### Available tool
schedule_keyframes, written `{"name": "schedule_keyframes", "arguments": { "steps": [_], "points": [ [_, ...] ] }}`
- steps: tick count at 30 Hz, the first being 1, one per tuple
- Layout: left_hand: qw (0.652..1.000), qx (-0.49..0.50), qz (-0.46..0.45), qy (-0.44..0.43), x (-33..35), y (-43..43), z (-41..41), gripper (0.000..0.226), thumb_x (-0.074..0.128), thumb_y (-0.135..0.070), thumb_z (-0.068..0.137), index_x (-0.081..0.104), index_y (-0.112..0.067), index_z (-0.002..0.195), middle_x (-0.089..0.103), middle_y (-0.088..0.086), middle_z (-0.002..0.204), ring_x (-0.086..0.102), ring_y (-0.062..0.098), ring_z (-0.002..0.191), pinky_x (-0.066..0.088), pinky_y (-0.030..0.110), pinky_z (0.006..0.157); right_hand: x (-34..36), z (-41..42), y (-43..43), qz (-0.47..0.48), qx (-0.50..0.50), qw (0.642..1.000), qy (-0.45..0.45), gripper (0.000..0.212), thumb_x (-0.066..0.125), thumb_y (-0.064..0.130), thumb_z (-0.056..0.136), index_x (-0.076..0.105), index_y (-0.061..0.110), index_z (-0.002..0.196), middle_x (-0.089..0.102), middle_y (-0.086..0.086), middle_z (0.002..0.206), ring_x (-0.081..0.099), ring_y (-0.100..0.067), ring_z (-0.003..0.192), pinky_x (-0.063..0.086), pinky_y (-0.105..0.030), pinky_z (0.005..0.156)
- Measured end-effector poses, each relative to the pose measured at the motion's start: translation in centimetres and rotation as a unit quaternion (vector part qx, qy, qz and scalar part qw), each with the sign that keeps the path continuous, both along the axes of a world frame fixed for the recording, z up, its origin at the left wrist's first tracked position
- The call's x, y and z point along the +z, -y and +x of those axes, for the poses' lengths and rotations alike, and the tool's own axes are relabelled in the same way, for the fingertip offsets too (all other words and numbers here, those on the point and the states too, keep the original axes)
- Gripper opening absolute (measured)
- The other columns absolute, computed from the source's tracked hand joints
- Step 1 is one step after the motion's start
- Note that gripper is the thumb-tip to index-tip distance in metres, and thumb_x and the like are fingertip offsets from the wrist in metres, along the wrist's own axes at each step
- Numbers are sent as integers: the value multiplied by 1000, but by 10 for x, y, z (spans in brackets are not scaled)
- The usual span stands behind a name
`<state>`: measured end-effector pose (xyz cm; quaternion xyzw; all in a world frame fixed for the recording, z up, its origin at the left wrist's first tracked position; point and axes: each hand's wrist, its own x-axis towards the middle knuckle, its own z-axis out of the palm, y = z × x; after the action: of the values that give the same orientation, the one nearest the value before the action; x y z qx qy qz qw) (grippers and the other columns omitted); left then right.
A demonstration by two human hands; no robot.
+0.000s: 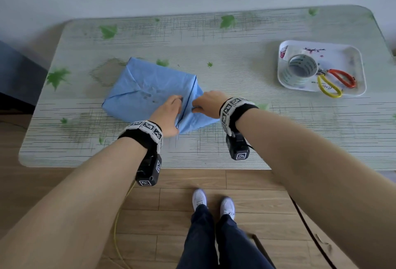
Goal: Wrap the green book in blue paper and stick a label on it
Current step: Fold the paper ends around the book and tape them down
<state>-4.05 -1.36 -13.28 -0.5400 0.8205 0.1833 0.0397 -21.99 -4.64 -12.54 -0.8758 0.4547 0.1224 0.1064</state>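
A parcel in blue paper (147,88) lies on the table (214,39), left of the middle; the green book is hidden inside it. Folded flaps meet in creases on its top. My left hand (168,114) lies on the near right corner of the parcel, fingers curled down onto the paper beside a dark fold line. My right hand (209,104) is just right of it and pinches the loose paper flap at the parcel's right end. Both wrists wear black bands with printed markers.
A white tray (353,54) at the right back of the table holds a roll of tape (300,71), red and yellow scissors (336,82) and a small label (291,52). The table's near edge runs just under my wrists. My feet stand on wooden floor below.
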Motion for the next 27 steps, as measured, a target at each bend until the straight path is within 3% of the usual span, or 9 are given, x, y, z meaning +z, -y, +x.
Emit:
{"name": "schedule_keyframes", "arguments": {
  "steps": [2,7,11,14,16,18,21,24,27],
  "points": [
    [1000,-10,-12,-5,4,0,-4,55,68,-8,71,42,2,118,32,12,139,51,31,114,47,37,87,4,3,2,-22,-11,1000,-16,39,32,40,102,60,15,112,64,-8,106,60,-29,98,37,-31,68],
    [999,-32,-19,-8,13,-8,-15,63,70,-7,71,38,3,124,35,13,130,51,30,104,42,30,79,17,3,4,-87,-59,993,-54,44,36,52,97,63,19,108,65,-4,109,61,-26,104,36,-30,71],
    [998,-64,-4,1,7,-19,-19,63,74,-8,67,40,-1,120,34,12,128,54,33,103,48,41,85,7,-1,-7,-94,-137,985,-34,44,48,55,90,62,19,112,59,-4,120,54,-24,114,41,-32,80],
    [997,-71,17,-10,4,-32,-16,53,74,-6,66,49,-10,113,25,10,141,52,35,113,47,42,89,-9,-6,-19,-96,-236,967,-20,38,51,35,93,50,12,123,51,-9,125,48,-26,117,42,-35,84],
    [997,-71,23,16,3,-39,-16,47,70,-7,72,56,-19,116,12,6,152,36,31,132,40,38,102,-11,-8,-21,-121,-277,953,-9,32,46,18,94,43,7,124,50,-12,125,48,-28,115,43,-34,82],
    [996,-64,24,57,1,-42,-19,48,68,-13,77,59,-24,122,3,3,155,23,27,139,32,37,110,-11,-10,-22,-121,-250,961,5,28,44,13,94,45,6,121,54,-11,121,52,-28,112,45,-35,79],
    [994,-54,32,93,0,-40,-17,49,69,-21,76,59,-28,124,-1,3,156,19,26,141,29,38,112,-17,-11,-27,-89,-157,982,63,19,42,11,95,53,8,110,61,-10,106,58,-29,99,43,-35,71],
    [988,-58,49,137,-4,-37,-16,46,68,-26,76,60,-30,122,-4,5,155,14,27,142,28,43,112,-31,-16,-41,-118,-86,974,171,12,55,9,75,61,9,86,61,-9,85,59,-30,78,42,-36,69],
    [983,-48,66,166,-10,-42,-23,44,66,-25,76,61,-29,119,-6,6,154,6,28,143,24,49,112,-38,-22,-59,-102,-20,978,178,6,61,18,65,65,17,69,61,1,76,59,-23,74,44,-36,77]
  ]
}}
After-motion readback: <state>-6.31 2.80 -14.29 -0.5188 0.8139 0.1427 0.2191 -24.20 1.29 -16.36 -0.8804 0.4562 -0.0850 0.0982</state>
